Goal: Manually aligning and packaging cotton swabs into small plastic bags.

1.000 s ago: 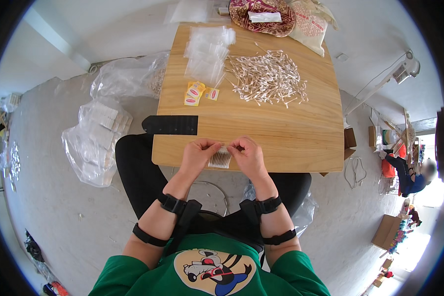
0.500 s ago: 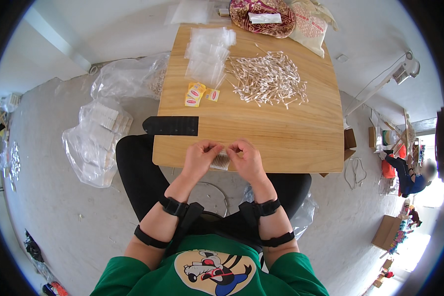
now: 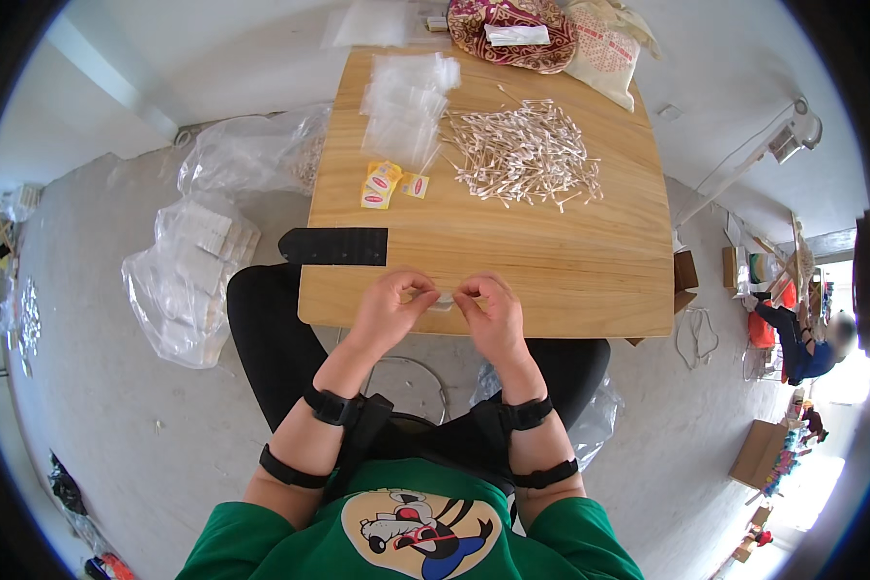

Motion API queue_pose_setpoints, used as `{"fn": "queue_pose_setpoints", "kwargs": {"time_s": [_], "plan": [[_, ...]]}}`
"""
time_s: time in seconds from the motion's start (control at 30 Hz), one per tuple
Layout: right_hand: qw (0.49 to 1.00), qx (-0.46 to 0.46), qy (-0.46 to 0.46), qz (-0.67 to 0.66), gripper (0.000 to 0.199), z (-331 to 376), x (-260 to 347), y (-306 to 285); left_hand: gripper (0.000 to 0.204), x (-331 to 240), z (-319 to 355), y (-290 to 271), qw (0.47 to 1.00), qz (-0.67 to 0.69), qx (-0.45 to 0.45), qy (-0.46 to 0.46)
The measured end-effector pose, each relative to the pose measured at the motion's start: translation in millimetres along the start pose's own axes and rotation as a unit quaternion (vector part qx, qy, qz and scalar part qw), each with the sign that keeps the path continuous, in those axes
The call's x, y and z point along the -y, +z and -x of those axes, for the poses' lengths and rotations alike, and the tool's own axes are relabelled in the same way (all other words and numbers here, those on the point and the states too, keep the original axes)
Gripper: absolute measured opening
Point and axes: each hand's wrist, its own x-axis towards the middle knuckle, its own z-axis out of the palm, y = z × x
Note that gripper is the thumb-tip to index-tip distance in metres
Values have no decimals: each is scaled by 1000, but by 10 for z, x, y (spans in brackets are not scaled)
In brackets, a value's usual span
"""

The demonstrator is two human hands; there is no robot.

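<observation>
Close to the table's front edge, my left hand (image 3: 393, 302) and my right hand (image 3: 493, 307) face each other, thumbs and forefingers pinched. Between them is a small clear plastic bag (image 3: 443, 304), seen mostly edge-on and partly hidden by my fingers; its contents do not show clearly now. Farther off lies a loose heap of cotton swabs (image 3: 527, 155) with white tips. To its left, flat clear zip bags (image 3: 406, 111) overlap in a stack. Several small yellow-and-white cards (image 3: 381, 184) lie below those bags.
A black strip (image 3: 336, 246) overhangs the left edge of the wooden table (image 3: 551, 280). A patterned red cloth (image 3: 464, 24) and a cream cloth bag (image 3: 604, 48) lie at the far edge. Large clear sacks (image 3: 193, 251) stand on the floor at left. A lamp arm (image 3: 744, 174) rises at right.
My hands have moved slightly apart. The bag between them has tilted: the row of thin sticks seen in it before no longer shows, only a pale edge.
</observation>
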Motion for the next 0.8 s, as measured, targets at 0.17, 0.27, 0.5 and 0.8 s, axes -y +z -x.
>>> {"fn": "queue_pose_setpoints", "kwargs": {"time_s": [0.17, 0.27, 0.5, 0.8], "plan": [[1000, -5, 19, -15, 10, 29, -35, -43, 9, 18, 21, -136, 999, -38, 10, -12], [993, -13, 90, -74, 10, 86, -79, 40, 9, 110, 49, -59, 999, -33, -30, 29], [970, -8, 170, -172, 7, 141, -95, 195, 13, 147, 70, 106, 994, 96, -37, -33], [974, -28, 128, -186, 8, 240, -123, 262, 14, 459, 134, 267, 989, 141, -32, -26]]}}
